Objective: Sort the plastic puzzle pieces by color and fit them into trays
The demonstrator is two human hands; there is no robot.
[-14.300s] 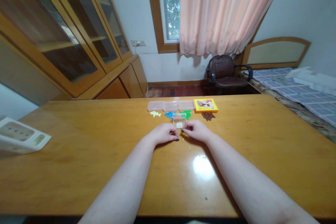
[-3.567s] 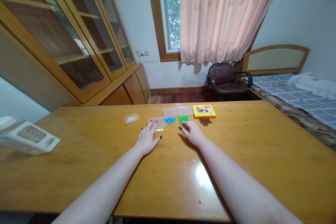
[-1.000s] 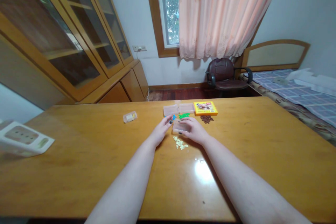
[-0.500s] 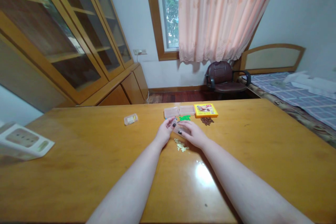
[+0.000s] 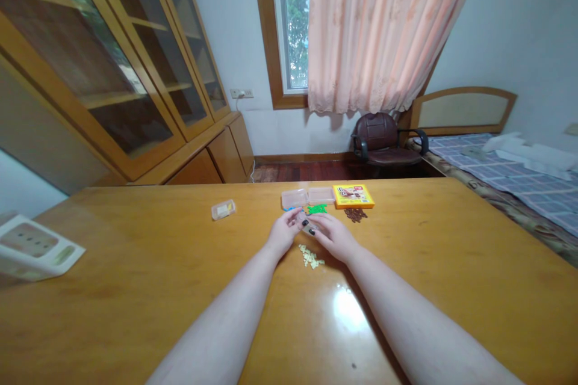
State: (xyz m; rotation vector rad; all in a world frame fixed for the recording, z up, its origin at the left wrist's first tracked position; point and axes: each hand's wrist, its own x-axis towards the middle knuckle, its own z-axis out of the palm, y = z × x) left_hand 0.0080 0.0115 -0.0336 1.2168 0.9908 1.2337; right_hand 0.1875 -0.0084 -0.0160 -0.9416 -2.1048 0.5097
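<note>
My left hand (image 5: pixel 284 233) and my right hand (image 5: pixel 335 236) meet over the middle of the table, fingers curled round a small clear plastic box (image 5: pixel 310 226). Most of that box is hidden by the fingers, and the thumbs are close together at its near side. Just below the hands lies a loose pile of pale yellow-green pieces (image 5: pixel 311 257). Bright green pieces (image 5: pixel 316 209) are heaped beyond the right fingertips. A few blue pieces (image 5: pixel 289 209) show past the left fingers.
Two clear plastic trays (image 5: pixel 294 198) stand side by side near the far edge, beside a yellow box (image 5: pixel 354 197). Brown pieces (image 5: pixel 356 215) lie before it. Leftward are a clear container (image 5: pixel 223 210) with something inside and a white case (image 5: pixel 38 246). A chair (image 5: pixel 379 138) stands beyond the table.
The thumbs have drawn slightly closer together on the clear plastic box. The whole scene sits a little lower in view. The piles look unchanged.
</note>
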